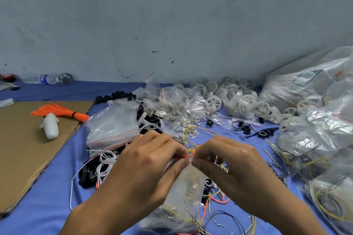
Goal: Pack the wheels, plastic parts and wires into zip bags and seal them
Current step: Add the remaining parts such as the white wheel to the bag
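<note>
Now pinching bag's (184, 192) red zip w/ L hand (150, 156) & R hand (231, 158), knuckles up, close together; clear, hanging, wires (172, 210) + blk parts (160, 214) inside.

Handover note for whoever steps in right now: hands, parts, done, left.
Hands: left hand and right hand both pinch the red-striped mouth of one zip bag, which hangs between them with wires and small parts inside. Seal in progress; cannot tell how far closed.
Done: filled bags piled at right.
Left: loose white wheels at back, black plastic parts, yellow wires beyond the hands; empty bags centre-left.
</note>
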Demonstrator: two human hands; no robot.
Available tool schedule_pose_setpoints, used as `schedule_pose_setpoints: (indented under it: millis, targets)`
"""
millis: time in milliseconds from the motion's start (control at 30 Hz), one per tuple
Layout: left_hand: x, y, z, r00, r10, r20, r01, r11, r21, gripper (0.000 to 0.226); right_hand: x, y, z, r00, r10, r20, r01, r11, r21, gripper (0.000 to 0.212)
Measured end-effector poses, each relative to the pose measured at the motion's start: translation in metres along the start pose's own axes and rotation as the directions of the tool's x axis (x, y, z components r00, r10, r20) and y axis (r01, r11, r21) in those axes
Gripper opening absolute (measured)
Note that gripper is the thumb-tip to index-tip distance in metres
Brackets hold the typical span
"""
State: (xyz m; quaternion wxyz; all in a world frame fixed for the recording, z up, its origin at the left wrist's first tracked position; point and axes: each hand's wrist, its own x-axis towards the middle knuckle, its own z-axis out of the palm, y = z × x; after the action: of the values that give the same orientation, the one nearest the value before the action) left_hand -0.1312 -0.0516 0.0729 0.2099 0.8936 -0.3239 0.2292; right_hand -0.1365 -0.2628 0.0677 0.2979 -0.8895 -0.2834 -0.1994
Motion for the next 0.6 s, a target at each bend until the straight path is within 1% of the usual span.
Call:
schedule_pose_setpoints:
  millis: [133,267,433,500,600]
  targets:
    - [-0.002,0.002,0.002,1.000,0.005,-0.015,-0.005,1.000,0.000,0.018,-0.003,-0.001,0.002,1.000,0.012,-0.004,-0.012,1.000,0.026,0.015]
    - [-0.001,0.004,0.002,1.000,0.009,-0.023,-0.009,1.000,0.010,0.018,-0.004,-0.002,0.002,1.000,-0.006,0.002,0.006,0.999,0.033,0.016]
    - [-0.001,0.006,0.002,0.998,0.028,-0.055,-0.028,1.000,-0.004,0.014,-0.007,-0.003,0.001,0.999,-0.048,0.003,0.048,0.999,-0.020,0.014]
    - [-0.002,0.006,0.003,0.998,0.034,-0.051,-0.035,0.999,-0.025,0.016,-0.009,-0.003,0.002,0.998,-0.058,-0.002,0.058,0.998,-0.035,0.016]
    - [-0.006,-0.002,-0.002,1.000,0.025,-0.006,-0.026,0.999,-0.040,0.020,-0.015,0.000,0.000,0.998,-0.047,-0.032,0.047,0.999,-0.016,0.017]
